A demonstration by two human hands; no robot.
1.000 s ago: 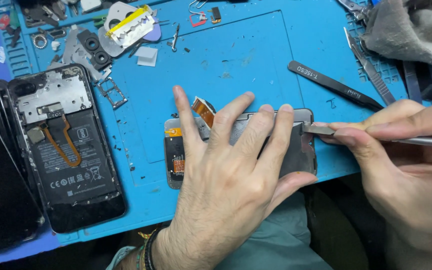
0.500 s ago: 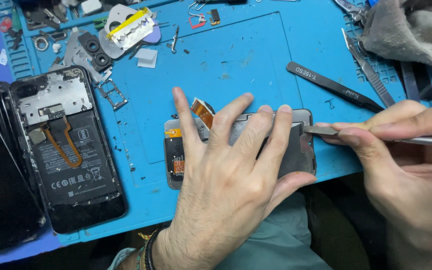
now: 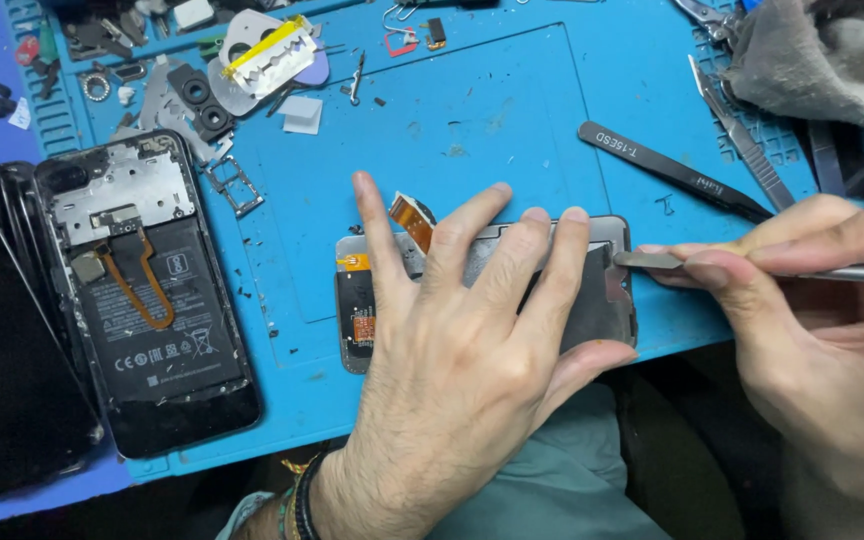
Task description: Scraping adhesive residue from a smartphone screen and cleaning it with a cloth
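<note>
Head view: a person's two bare hands at work on a blue mat.
Left hand: the left hand lies flat, fingers spread and pressing down on a phone screen panel; it pins the panel rather than closing around it.
Right hand: the right hand has thumb and fingers closed on a thin metal tool, pinched near its flat end.
Tool tip: it touches the panel's edge just beyond the left hand's little finger, at the panel's right end.
Panel: it lies flat on the mat under the left fingers, near the mat's front edge; an orange ribbon cable sticks up between the left thumb and first finger.
Beyond the right fingers: black tweezers lie on the mat, and further off a grey cloth.
Far side of the left thumb: an opened phone, its battery showing, lies well apart from the fingers.
Beyond the left fingertips: small loose parts sit at the mat's far edge.
</note>
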